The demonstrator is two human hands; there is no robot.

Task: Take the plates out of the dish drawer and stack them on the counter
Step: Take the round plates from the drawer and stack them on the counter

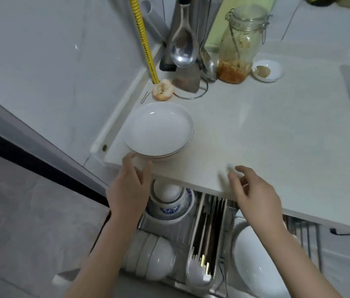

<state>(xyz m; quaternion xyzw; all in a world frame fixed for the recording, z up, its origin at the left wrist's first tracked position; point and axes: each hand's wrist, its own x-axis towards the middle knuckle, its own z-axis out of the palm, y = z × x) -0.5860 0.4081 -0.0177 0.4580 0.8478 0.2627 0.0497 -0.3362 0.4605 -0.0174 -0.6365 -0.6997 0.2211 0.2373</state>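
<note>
A stack of white plates (159,130) with thin coloured rim lines sits on the pale counter (266,143) near its front left corner. My left hand (130,188) hovers at the counter edge just below the stack, fingers curled near its rim, holding nothing. My right hand (253,190) floats over the counter's front edge with fingers spread and empty. Below, the dish drawer (219,237) stands pulled out. A large white plate (253,263) stands in its right part, partly behind my right forearm.
The drawer also holds blue-patterned bowls (169,205), a row of white bowls (154,259), chopsticks (206,229) and spoons. At the counter's back are a utensil rack with a ladle (183,50), a glass jar (240,46), a small saucer (267,70), an apple core (163,90) and a yellow hose (145,39).
</note>
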